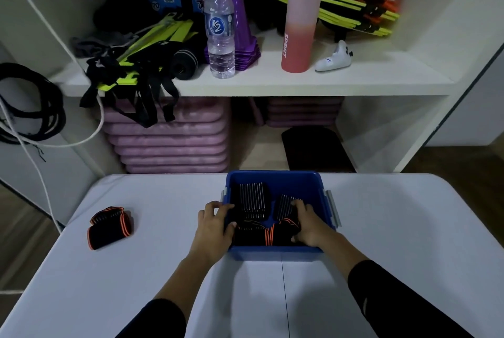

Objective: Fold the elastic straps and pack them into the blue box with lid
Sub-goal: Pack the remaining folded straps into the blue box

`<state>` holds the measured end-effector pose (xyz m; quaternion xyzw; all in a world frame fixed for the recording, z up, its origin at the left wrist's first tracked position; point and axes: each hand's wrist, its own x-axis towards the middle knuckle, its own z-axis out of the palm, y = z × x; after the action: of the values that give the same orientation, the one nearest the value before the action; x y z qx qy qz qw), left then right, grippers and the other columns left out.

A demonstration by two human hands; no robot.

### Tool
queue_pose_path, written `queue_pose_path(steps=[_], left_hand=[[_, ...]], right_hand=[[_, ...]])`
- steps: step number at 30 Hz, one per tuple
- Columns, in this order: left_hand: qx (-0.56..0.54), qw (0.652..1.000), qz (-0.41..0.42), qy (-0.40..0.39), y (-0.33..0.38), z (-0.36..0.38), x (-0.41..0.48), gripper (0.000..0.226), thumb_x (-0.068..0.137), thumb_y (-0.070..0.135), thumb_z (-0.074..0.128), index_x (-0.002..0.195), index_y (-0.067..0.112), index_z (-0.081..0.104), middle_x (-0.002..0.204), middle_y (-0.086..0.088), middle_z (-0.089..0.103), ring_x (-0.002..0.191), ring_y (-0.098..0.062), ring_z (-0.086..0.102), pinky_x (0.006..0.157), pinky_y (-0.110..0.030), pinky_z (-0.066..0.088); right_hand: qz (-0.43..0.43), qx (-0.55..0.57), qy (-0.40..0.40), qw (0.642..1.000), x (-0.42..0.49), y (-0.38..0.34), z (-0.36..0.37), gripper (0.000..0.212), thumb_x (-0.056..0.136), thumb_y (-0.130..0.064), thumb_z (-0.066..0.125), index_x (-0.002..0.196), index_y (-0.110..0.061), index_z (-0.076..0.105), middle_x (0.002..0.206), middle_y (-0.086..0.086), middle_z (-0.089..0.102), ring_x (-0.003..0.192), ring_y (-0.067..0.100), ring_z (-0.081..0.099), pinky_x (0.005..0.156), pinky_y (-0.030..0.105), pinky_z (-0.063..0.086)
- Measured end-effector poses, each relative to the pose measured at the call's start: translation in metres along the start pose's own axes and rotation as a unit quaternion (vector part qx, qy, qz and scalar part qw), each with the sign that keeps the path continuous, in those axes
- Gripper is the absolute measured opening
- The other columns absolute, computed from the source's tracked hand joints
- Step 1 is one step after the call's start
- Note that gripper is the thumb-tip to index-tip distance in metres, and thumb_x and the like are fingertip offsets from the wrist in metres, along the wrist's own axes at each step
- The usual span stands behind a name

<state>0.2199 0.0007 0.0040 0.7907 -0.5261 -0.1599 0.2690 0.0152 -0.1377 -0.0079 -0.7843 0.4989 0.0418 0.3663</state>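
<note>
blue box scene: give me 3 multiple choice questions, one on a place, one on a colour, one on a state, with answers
1. Where is the folded strap that is not packed?
A. on the table, left of the blue box
B. on the shelf by the bottles
C. on the floor

2. What colour is the tall sport bottle on the shelf?
A. green
B. pink
C. white

3. How is the blue box right now?
A. shut with its lid
B. turned over
C. open, with both hands reaching in

Answers:
1. A: it lies alone on the white table.
2. B: its whole body is pink.
3. C: no lid is on it, and the left hand and right hand rest on the straps in the box.
</note>
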Motion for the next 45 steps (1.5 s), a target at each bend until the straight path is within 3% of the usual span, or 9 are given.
queue_pose_path(steps=[3, 6, 17, 24, 29, 32, 37, 41, 45], left_hand=[[0.002, 1.000, 0.005, -0.002, 0.000, -0.001, -0.001, 0.044, 0.091, 0.019, 0.052, 0.135, 0.019, 0.043, 0.136, -0.006, 0.036, 0.121, -0.026, 0.034, 0.103, -0.034, 0.035], [0.003, 1.000, 0.009, -0.005, 0.000, -0.002, -0.001, 0.044, 0.092, 0.019, 0.052, 0.135, 0.019, 0.043, 0.136, -0.005, 0.036, 0.120, -0.025, 0.035, 0.103, -0.033, 0.035], [-0.005, 1.000, 0.010, -0.015, -0.005, -0.001, 0.001, 0.043, 0.093, 0.021, 0.051, 0.135, 0.022, 0.041, 0.138, -0.003, 0.033, 0.121, -0.021, 0.033, 0.104, -0.033, 0.038], [-0.052, 0.999, 0.008, -0.013, -0.005, -0.010, -0.001, 0.042, 0.093, 0.021, 0.050, 0.135, 0.023, 0.042, 0.133, -0.001, 0.039, 0.117, -0.019, 0.041, 0.100, -0.030, 0.042], [-0.128, 0.990, -0.051, 0.035, -0.024, -0.035, -0.004, 0.033, 0.092, 0.021, 0.053, 0.125, 0.027, 0.053, 0.119, 0.007, 0.052, 0.093, -0.014, 0.059, 0.082, -0.018, 0.049], [-0.178, 0.974, -0.116, 0.078, -0.054, -0.057, -0.006, 0.024, 0.089, 0.015, 0.058, 0.109, 0.026, 0.063, 0.096, 0.001, 0.066, 0.072, -0.011, 0.060, 0.063, -0.004, 0.042], [-0.166, 0.954, -0.209, 0.134, -0.114, -0.092, -0.011, 0.017, 0.087, 0.011, 0.060, 0.098, 0.021, 0.066, 0.090, -0.002, 0.066, 0.071, -0.010, 0.058, 0.057, -0.003, 0.038], [-0.111, 0.947, -0.252, 0.163, -0.171, -0.113, -0.012, 0.019, 0.083, 0.007, 0.058, 0.098, 0.012, 0.068, 0.102, -0.006, 0.065, 0.091, -0.021, 0.058, 0.076, -0.019, 0.037], [-0.104, 0.932, -0.301, 0.174, -0.210, -0.130, -0.015, 0.034, 0.086, 0.006, 0.058, 0.120, 0.012, 0.059, 0.117, -0.017, 0.050, 0.093, -0.028, 0.054, 0.090, -0.028, 0.038]], right_hand=[[0.008, -0.053, -0.024, 0.998, 0.005, -0.002, 0.000, 0.102, 0.077, -0.011, 0.074, 0.150, -0.020, 0.003, 0.157, 0.008, -0.008, 0.142, 0.033, 0.014, 0.116, 0.040, 0.026], [0.026, -0.059, -0.058, 0.996, 0.013, -0.003, 0.000, 0.099, 0.078, -0.020, 0.072, 0.151, -0.018, 0.005, 0.157, 0.007, -0.016, 0.145, 0.032, -0.004, 0.119, 0.041, 0.015], [0.014, -0.008, -0.081, 0.997, 0.030, -0.005, -0.003, 0.097, 0.074, -0.015, 0.074, 0.150, -0.024, 0.014, 0.158, -0.001, -0.014, 0.146, 0.028, -0.009, 0.119, 0.045, 0.014], [-0.014, 0.066, -0.040, 0.997, 0.016, -0.015, -0.015, 0.088, 0.074, -0.022, 0.077, 0.146, -0.022, 0.026, 0.155, 0.006, 0.015, 0.141, 0.023, 0.020, 0.117, 0.037, 0.022], [-0.099, 0.211, 0.127, 0.964, 0.004, -0.066, -0.007, 0.037, 0.089, -0.017, 0.061, 0.125, -0.018, 0.052, 0.132, 0.004, 0.049, 0.124, 0.018, 0.046, 0.097, 0.019, 0.035], [-0.172, 0.263, 0.164, 0.935, -0.004, -0.123, 0.016, 0.019, 0.090, -0.010, 0.058, 0.108, -0.014, 0.061, 0.112, 0.000, 0.061, 0.096, 0.001, 0.057, 0.076, 0.005, 0.043], [-0.222, 0.251, 0.064, 0.940, 0.011, -0.206, 0.094, 0.019, 0.089, -0.006, 0.055, 0.103, -0.015, 0.063, 0.099, -0.001, 0.062, 0.078, 0.001, 0.057, 0.074, 0.011, 0.044], [-0.147, 0.172, -0.077, 0.971, 0.041, -0.242, 0.161, 0.035, 0.089, -0.030, 0.058, 0.123, -0.025, 0.051, 0.110, -0.003, 0.054, 0.104, 0.015, 0.056, 0.094, 0.029, 0.046], [-0.110, 0.120, -0.115, 0.980, 0.070, -0.263, 0.208, 0.060, 0.086, -0.048, 0.054, 0.139, -0.040, 0.029, 0.144, 0.001, 0.041, 0.131, 0.022, 0.042, 0.108, 0.042, 0.037]])
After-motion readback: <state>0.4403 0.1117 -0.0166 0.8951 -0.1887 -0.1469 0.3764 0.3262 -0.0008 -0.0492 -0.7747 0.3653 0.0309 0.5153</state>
